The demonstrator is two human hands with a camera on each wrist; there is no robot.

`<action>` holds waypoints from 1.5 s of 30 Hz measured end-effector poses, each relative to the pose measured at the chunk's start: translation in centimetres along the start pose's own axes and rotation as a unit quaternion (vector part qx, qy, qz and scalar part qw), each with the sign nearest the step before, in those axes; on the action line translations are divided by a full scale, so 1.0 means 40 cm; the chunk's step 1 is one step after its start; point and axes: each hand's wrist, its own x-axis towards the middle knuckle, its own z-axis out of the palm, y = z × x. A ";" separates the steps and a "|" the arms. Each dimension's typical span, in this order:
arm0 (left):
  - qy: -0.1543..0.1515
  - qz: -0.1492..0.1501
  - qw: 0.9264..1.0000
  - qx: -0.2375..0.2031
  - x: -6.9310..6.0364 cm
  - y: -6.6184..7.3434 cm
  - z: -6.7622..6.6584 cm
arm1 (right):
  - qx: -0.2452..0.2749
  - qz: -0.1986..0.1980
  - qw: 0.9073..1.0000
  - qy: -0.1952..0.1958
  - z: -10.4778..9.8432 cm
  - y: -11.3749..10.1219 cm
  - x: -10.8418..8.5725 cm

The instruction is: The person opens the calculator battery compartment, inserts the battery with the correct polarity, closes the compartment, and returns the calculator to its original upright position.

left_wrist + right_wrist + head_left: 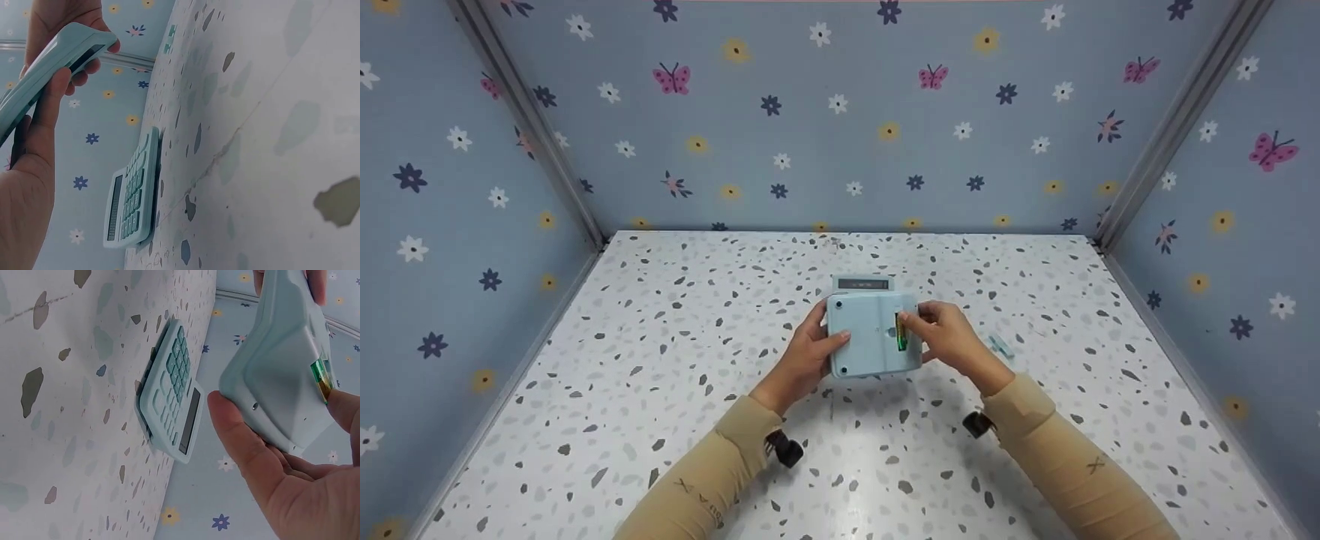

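Observation:
A light-blue calculator (864,337) is held up with its underside facing the head camera. My left hand (808,352) grips its left side, thumb on the back. At its right side is my right hand (952,339): the thumb touches a green and gold battery (901,332) in the battery slot, while the fingers curl round the edge. The right wrist view shows the battery (322,379) partly sunk in the back, beside the thumb. In the left wrist view, a dark strip, apparently the display, shows on the face of the held calculator (53,64).
Behind the held one, a second light-blue calculator (862,277) lies on the speckled table (697,450), keys up in the right wrist view (167,391). A small light-blue piece (1001,346) lies to the right of my right hand. Flower-patterned panels (840,112) enclose the back and sides.

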 end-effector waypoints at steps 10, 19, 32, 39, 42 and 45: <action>0.004 0.003 1.000 -0.004 0.000 0.003 0.004 | -0.015 -0.008 1.000 0.010 -0.004 0.004 0.002; 0.011 0.000 1.000 -0.002 0.005 0.006 0.008 | -0.052 -0.039 0.997 0.029 -0.019 0.011 0.002; 0.013 -0.002 1.000 -0.012 0.005 0.002 -0.002 | -0.064 -0.058 0.995 0.045 -0.077 0.009 -0.004; 0.024 -0.001 1.000 -0.014 0.004 0.002 -0.004 | -0.079 -0.050 0.994 0.060 -0.117 0.014 -0.003; 0.027 -0.003 1.000 -0.016 0.004 0.002 -0.003 | -0.083 -0.044 0.994 0.063 -0.133 0.019 -0.002; 0.029 -0.004 0.999 -0.015 0.003 0.003 -0.002 | -0.085 -0.037 0.994 0.064 -0.146 0.023 -0.003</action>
